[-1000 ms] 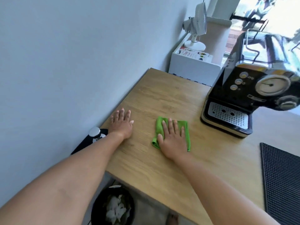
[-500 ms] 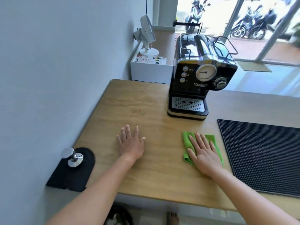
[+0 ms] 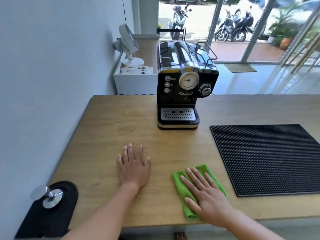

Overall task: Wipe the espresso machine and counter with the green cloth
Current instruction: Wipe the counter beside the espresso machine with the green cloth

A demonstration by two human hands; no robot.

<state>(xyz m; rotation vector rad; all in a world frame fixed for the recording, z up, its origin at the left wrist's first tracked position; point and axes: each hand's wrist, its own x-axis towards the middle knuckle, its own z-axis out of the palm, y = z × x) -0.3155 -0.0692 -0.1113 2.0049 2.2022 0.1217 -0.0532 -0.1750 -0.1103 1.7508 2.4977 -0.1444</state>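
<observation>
Green cloth [image 3: 180,184] under flat right hand [image 3: 207,196]

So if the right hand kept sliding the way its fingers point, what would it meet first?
The right hand, flat on the green cloth, points up-left toward the espresso machine; bare counter lies between, so probably the machine's base.

hands [image 3: 133,168] 2 | cloth [image 3: 183,191] 1 | machine [image 3: 183,84] 1 | mats [image 3: 270,158] 2 | motorbikes [image 3: 232,26] maybe 3

Single head-worn wide-angle view, positioned above the near edge of the worktop [image 3: 107,129], facing forward and down, close over both forearms, taking in the espresso machine [image 3: 185,84] centrally at the far edge and glazed doors [image 3: 242,32] beyond; no second view.
</observation>
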